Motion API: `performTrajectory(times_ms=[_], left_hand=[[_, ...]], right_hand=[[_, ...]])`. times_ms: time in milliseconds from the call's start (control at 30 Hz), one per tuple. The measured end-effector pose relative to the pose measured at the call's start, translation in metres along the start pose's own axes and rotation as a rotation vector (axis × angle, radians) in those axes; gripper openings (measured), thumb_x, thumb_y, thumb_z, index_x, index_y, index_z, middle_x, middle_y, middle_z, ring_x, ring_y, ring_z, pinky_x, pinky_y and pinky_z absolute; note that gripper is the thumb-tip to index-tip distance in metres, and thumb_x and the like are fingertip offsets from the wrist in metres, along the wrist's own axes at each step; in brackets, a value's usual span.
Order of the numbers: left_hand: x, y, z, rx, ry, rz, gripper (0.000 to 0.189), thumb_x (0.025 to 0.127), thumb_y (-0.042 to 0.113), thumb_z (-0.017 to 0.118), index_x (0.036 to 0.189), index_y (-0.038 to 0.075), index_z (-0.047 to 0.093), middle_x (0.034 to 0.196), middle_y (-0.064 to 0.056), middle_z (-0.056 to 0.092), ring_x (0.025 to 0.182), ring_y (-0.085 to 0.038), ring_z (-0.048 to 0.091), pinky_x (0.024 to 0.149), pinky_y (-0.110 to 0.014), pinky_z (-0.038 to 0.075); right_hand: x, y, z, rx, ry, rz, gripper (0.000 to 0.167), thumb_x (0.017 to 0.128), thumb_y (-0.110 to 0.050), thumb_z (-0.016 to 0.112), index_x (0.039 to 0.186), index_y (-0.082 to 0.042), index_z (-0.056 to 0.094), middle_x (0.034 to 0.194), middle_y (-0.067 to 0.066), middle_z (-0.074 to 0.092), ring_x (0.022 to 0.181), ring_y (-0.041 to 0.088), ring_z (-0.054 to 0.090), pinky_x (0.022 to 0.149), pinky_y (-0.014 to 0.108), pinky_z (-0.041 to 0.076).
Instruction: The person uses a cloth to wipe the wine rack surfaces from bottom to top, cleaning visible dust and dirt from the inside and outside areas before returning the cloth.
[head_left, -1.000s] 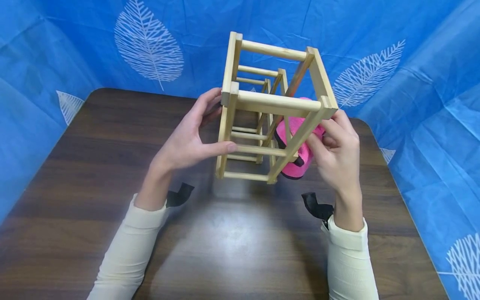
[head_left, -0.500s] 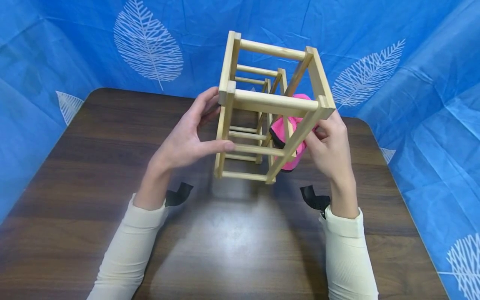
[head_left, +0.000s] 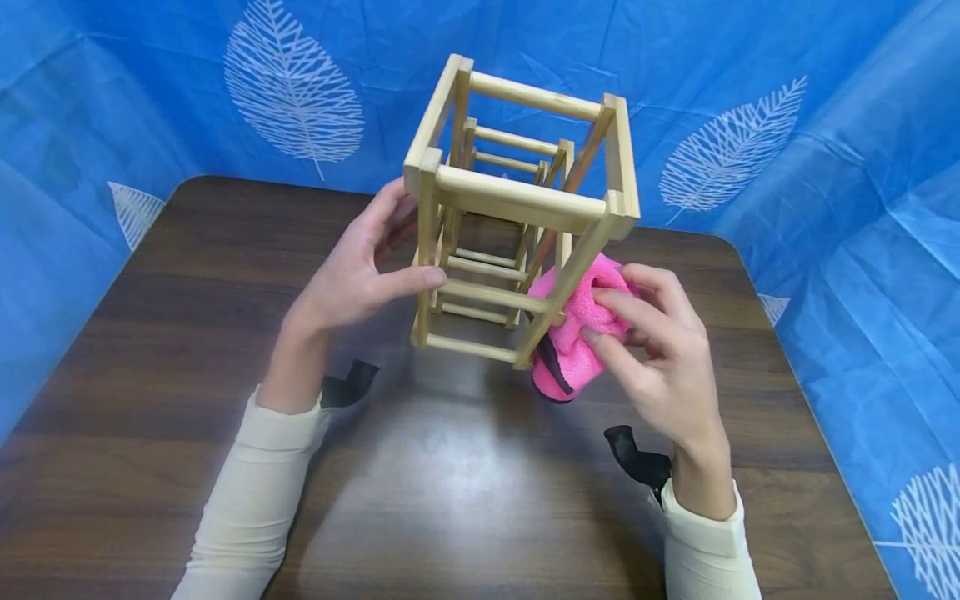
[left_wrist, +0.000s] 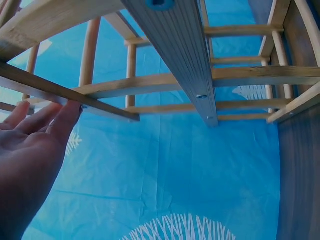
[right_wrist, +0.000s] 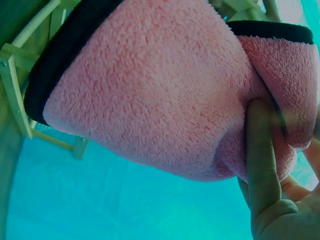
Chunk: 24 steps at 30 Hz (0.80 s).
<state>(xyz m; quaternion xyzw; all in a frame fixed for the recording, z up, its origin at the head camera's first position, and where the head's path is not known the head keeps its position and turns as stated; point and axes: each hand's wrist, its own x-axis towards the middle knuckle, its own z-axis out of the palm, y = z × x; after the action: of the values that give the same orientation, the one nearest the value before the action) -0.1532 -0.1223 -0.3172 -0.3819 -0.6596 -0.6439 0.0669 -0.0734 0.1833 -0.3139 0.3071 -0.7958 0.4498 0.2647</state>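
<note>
A light wooden rack (head_left: 517,192) of posts and round rungs stands at the middle of the table, turned at an angle. My left hand (head_left: 348,275) grips its left side, thumb on the near face and fingers behind. In the left wrist view, fingertips (left_wrist: 70,112) touch a wooden bar. A fluffy pink cloth (head_left: 581,358) with black edging is pinched, bunched up, in my right hand (head_left: 667,358). It lies against the rack's right-hand post. In the right wrist view the cloth (right_wrist: 150,90) covers much of the rack behind it.
The dark wooden table (head_left: 187,333) has rounded far corners. Blue curtains (head_left: 525,33) with white leaf prints hang behind it and at both sides. A black curved piece sits at each wrist, by the cream sleeves.
The right hand has come down and nearer with the pink cloth, whose folds now show more fully. The rack's top has shifted left, together with the left hand.
</note>
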Motion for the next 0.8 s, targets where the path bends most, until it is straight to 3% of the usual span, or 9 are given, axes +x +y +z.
performTrajectory(times_ms=[100, 167, 200, 267, 367, 467, 633, 733, 800], left_hand=[[-0.003, 0.001, -0.008, -0.033, 0.014, -0.022, 0.067, 0.088, 0.013, 0.072, 0.145, -0.001, 0.040, 0.130, -0.025, 0.054, 0.116, -0.032, 0.055, 0.101, -0.037, 0.045], [-0.005, 0.003, -0.015, -0.023, 0.032, -0.035, 0.058, 0.087, 0.001, 0.067, 0.141, -0.002, 0.046, 0.118, -0.028, 0.056, 0.098, -0.030, 0.057, 0.085, -0.030, 0.050], [-0.006, 0.004, -0.018, -0.008, 0.041, -0.043, 0.055, 0.086, -0.002, 0.065, 0.139, -0.002, 0.049, 0.111, -0.027, 0.057, 0.089, -0.028, 0.056, 0.076, -0.028, 0.049], [-0.008, 0.007, -0.024, 0.031, 0.062, -0.069, 0.051, 0.087, -0.003, 0.064, 0.137, -0.002, 0.052, 0.111, -0.023, 0.058, 0.086, -0.026, 0.057, 0.070, -0.026, 0.049], [-0.010, 0.011, -0.030, 0.125, 0.093, -0.102, 0.051, 0.091, 0.005, 0.066, 0.139, 0.000, 0.051, 0.123, -0.017, 0.059, 0.103, -0.025, 0.061, 0.082, -0.026, 0.052], [-0.008, 0.014, -0.031, 0.154, 0.150, -0.108, 0.055, 0.093, 0.015, 0.066, 0.143, 0.002, 0.046, 0.140, -0.015, 0.051, 0.130, -0.030, 0.049, 0.104, -0.041, 0.045], [-0.009, 0.023, -0.029, 0.231, 0.312, -0.080, 0.064, 0.093, 0.033, 0.067, 0.146, 0.005, 0.043, 0.138, -0.014, 0.052, 0.128, -0.029, 0.048, 0.107, -0.042, 0.041], [-0.013, 0.039, -0.027, 0.342, 0.377, -0.116, 0.080, 0.087, 0.048, 0.070, 0.150, 0.010, 0.039, 0.142, -0.008, 0.050, 0.130, -0.023, 0.045, 0.109, -0.036, 0.037], [-0.018, 0.054, -0.023, 0.435, 0.382, -0.158, 0.097, 0.080, 0.059, 0.072, 0.155, 0.013, 0.031, 0.149, -0.005, 0.043, 0.136, -0.019, 0.040, 0.114, -0.037, 0.029]], right_hand=[[-0.002, -0.005, 0.006, -0.024, -0.020, -0.057, 0.028, 0.086, -0.014, 0.075, 0.107, 0.005, 0.073, 0.118, 0.020, 0.057, 0.098, 0.025, 0.054, 0.073, 0.016, 0.052], [-0.001, -0.010, 0.013, -0.049, -0.038, -0.110, 0.033, 0.092, -0.028, 0.070, 0.107, 0.002, 0.073, 0.117, 0.021, 0.057, 0.101, 0.028, 0.054, 0.081, 0.018, 0.050], [-0.001, -0.012, 0.017, -0.076, -0.049, -0.151, 0.035, 0.095, -0.031, 0.066, 0.107, 0.001, 0.073, 0.117, 0.021, 0.057, 0.103, 0.030, 0.054, 0.084, 0.019, 0.049], [0.001, -0.016, 0.026, -0.117, -0.065, -0.237, 0.032, 0.098, -0.029, 0.062, 0.107, 0.000, 0.074, 0.116, 0.023, 0.057, 0.105, 0.034, 0.055, 0.088, 0.027, 0.050], [0.006, -0.023, 0.041, -0.158, -0.090, -0.326, 0.023, 0.097, -0.019, 0.062, 0.109, -0.003, 0.074, 0.116, 0.023, 0.057, 0.105, 0.036, 0.057, 0.088, 0.038, 0.053], [0.011, -0.030, 0.053, -0.179, -0.111, -0.354, 0.021, 0.091, -0.010, 0.070, 0.111, -0.005, 0.074, 0.117, 0.022, 0.058, 0.108, 0.036, 0.057, 0.089, 0.045, 0.054], [0.017, -0.036, 0.064, -0.188, -0.123, -0.358, 0.031, 0.080, -0.003, 0.079, 0.111, -0.004, 0.074, 0.118, 0.023, 0.057, 0.111, 0.037, 0.056, 0.093, 0.046, 0.052], [0.018, -0.036, 0.068, -0.184, -0.113, -0.365, 0.031, 0.080, -0.002, 0.079, 0.111, -0.004, 0.074, 0.118, 0.024, 0.057, 0.111, 0.038, 0.056, 0.093, 0.046, 0.052], [0.018, -0.036, 0.070, -0.182, -0.109, -0.366, 0.031, 0.081, -0.003, 0.079, 0.111, -0.004, 0.074, 0.118, 0.024, 0.057, 0.111, 0.038, 0.056, 0.093, 0.046, 0.052]])
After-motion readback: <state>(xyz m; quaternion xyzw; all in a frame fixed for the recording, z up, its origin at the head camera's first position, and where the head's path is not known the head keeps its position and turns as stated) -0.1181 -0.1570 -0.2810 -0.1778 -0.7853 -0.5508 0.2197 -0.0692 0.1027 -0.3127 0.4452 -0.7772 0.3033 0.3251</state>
